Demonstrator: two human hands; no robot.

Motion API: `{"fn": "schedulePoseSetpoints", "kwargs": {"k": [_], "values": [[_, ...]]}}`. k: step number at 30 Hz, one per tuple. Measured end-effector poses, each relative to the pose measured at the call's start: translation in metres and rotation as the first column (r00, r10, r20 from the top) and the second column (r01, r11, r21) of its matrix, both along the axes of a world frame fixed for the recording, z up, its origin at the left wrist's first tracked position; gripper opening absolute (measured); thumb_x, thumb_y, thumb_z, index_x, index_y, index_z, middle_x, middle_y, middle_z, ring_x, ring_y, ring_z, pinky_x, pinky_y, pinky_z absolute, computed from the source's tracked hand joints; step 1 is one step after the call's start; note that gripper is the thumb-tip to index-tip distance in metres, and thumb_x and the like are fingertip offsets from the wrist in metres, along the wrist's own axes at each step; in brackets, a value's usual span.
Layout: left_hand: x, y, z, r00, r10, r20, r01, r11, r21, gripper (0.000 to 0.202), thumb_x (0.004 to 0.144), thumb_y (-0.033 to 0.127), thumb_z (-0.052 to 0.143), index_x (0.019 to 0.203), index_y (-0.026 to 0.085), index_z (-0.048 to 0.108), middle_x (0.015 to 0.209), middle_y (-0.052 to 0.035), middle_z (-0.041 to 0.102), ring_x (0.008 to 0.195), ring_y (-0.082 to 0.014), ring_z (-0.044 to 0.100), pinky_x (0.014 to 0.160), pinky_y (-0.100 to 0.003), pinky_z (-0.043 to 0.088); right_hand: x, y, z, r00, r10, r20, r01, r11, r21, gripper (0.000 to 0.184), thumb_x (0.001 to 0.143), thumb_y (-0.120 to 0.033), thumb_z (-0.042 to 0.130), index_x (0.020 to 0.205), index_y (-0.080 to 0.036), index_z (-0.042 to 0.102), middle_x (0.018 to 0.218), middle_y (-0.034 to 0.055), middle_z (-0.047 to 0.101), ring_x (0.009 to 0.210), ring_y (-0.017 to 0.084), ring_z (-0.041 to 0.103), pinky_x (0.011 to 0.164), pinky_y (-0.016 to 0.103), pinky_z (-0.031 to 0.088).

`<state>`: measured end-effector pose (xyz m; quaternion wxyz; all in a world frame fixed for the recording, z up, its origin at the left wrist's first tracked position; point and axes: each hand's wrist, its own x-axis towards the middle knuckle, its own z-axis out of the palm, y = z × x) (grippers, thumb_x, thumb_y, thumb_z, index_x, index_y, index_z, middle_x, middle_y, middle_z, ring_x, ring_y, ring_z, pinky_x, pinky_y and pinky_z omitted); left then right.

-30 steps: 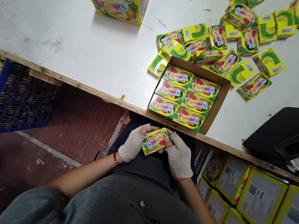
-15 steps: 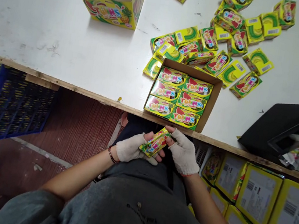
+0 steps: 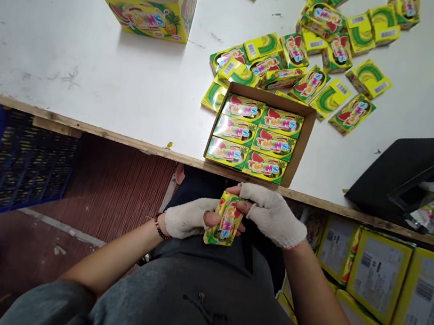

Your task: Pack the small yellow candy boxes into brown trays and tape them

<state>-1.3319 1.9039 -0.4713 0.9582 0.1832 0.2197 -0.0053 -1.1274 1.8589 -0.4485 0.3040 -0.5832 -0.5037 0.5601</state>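
Between my two gloved hands, in front of my body and below the table edge, is a small yellow-green TWINS candy box (image 3: 226, 222), its printed face up. My left hand (image 3: 195, 217) grips its lower left side, thumb on top and fingers beneath. At its upper right end, the bare fingertips of my right hand (image 3: 264, 209) pinch the box. Just beyond my hands, an open display carton (image 3: 304, 142) rests at the table's edge. Several TWINS boxes (image 3: 267, 167) lie inside it in two columns, faces up.
Loose candy boxes (image 3: 333, 98) are heaped behind the carton. An empty printed carton (image 3: 150, 17) stands at the back left of the white table (image 3: 131, 80). To the right is a black stand (image 3: 396, 177). Blue crates (image 3: 32, 158) stand below left; packed cartons (image 3: 380, 277) are stacked below right.
The candy box in my hands has turned more upright in view and sits slightly lower. My left thumb now lies over its face. The whole scene has shifted a little left.
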Motion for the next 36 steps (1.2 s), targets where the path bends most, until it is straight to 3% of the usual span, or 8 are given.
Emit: {"fn": "schedulePoseSetpoints", "kwargs": {"k": [2, 5, 8, 14, 19, 27, 31, 36], "values": [[-0.001, 0.004, 0.002, 0.999, -0.028, 0.031, 0.025, 0.997, 0.071, 0.069, 0.066, 0.054, 0.086, 0.116, 0.011, 0.069, 0.114, -0.017, 0.071, 0.099, -0.0243, 0.069, 0.089, -0.033, 0.055, -0.001, 0.009, 0.008, 0.999, 0.036, 0.004, -0.036, 0.999, 0.019, 0.028, 0.085, -0.024, 0.057, 0.106, -0.021, 0.075, 0.099, 0.0051, 0.073, 0.088, 0.02, 0.068, 0.081, 0.034, 0.057], [-0.002, 0.012, 0.013, 0.99, 0.135, 0.045, -0.139, 0.982, 0.128, 0.08, 0.067, 0.048, 0.087, 0.136, 0.02, 0.057, 0.123, -0.0139, 0.068, 0.112, -0.0272, 0.067, 0.098, -0.038, 0.052, -0.011, 0.009, 0.012, 0.981, -0.195, 0.019, 0.193, 0.979, 0.063, 0.03, 0.089, -0.029, 0.056, 0.115, -0.021, 0.068, 0.107, 0.0073, 0.07, 0.088, 0.02, 0.067, 0.075, 0.033, 0.058], [-0.003, 0.017, 0.027, 0.937, 0.35, 0.01, -0.341, 0.908, 0.241, 0.092, 0.07, 0.047, 0.086, 0.148, 0.028, 0.043, 0.133, -0.0126, 0.064, 0.123, -0.0294, 0.062, 0.104, -0.041, 0.049, -0.027, -0.005, 0.011, 0.892, -0.453, -0.017, 0.451, 0.885, 0.116, 0.031, 0.093, -0.042, 0.054, 0.113, -0.02, 0.064, 0.106, 0.0085, 0.07, 0.091, 0.021, 0.068, 0.074, 0.033, 0.058], [0.0, 0.017, 0.033, 0.87, 0.492, 0.038, -0.46, 0.782, 0.421, 0.083, 0.073, 0.044, 0.085, 0.145, 0.028, 0.047, 0.136, -0.0119, 0.062, 0.12, -0.0276, 0.063, 0.103, -0.039, 0.051, -0.05, -0.019, 0.011, 0.798, -0.561, -0.223, 0.568, 0.822, -0.034, 0.043, 0.089, -0.059, 0.061, 0.108, -0.021, 0.06, 0.085, 0.0037, 0.068, 0.063, 0.015, 0.061, 0.057, 0.027, 0.053], [-0.004, 0.018, 0.036, 0.9, 0.435, 0.014, -0.368, 0.743, 0.56, 0.099, 0.069, 0.039, 0.089, 0.152, 0.031, 0.036, 0.138, -0.0126, 0.059, 0.122, -0.028, 0.061, 0.104, -0.04, 0.051, -0.048, -0.015, 0.003, 0.723, -0.593, -0.355, 0.539, 0.805, -0.249, 0.04, 0.081, -0.057, 0.072, 0.091, -0.022, 0.055, 0.065, -0.0033, 0.06, 0.053, 0.012, 0.056, 0.052, 0.024, 0.05], [-0.008, 0.008, 0.029, 0.902, 0.43, 0.041, -0.348, 0.669, 0.656, 0.1, 0.073, 0.033, 0.086, 0.154, 0.035, 0.028, 0.135, -0.01, 0.058, 0.124, -0.0258, 0.06, 0.107, -0.041, 0.05, -0.047, -0.017, -0.003, 0.631, -0.596, -0.497, 0.474, 0.803, -0.361, 0.049, 0.071, -0.054, 0.082, 0.095, -0.023, 0.053, 0.079, -0.0009, 0.066, 0.063, 0.012, 0.058, 0.057, 0.024, 0.051], [-0.003, 0.01, 0.03, 0.888, 0.457, 0.061, -0.381, 0.653, 0.654, 0.112, 0.066, 0.031, 0.091, 0.155, 0.035, 0.024, 0.129, -0.0092, 0.061, 0.12, -0.0257, 0.063, 0.105, -0.041, 0.051, -0.044, -0.013, 0.004, 0.654, -0.612, -0.444, 0.492, 0.79, -0.365, 0.048, 0.07, -0.055, 0.083, 0.091, -0.021, 0.055, 0.072, -0.0023, 0.062, 0.059, 0.011, 0.055, 0.053, 0.023, 0.048], [-0.003, 0.017, 0.028, 0.867, 0.489, 0.097, -0.432, 0.639, 0.636, 0.095, 0.064, 0.025, 0.092, 0.144, 0.032, 0.041, 0.122, -0.0071, 0.065, 0.114, -0.0243, 0.066, 0.101, -0.041, 0.054, -0.043, -0.008, 0.012, 0.723, -0.567, -0.395, 0.495, 0.824, -0.276, 0.044, 0.071, -0.056, 0.081, 0.086, -0.021, 0.058, 0.069, -0.0024, 0.06, 0.056, 0.01, 0.053, 0.051, 0.023, 0.047]]}}
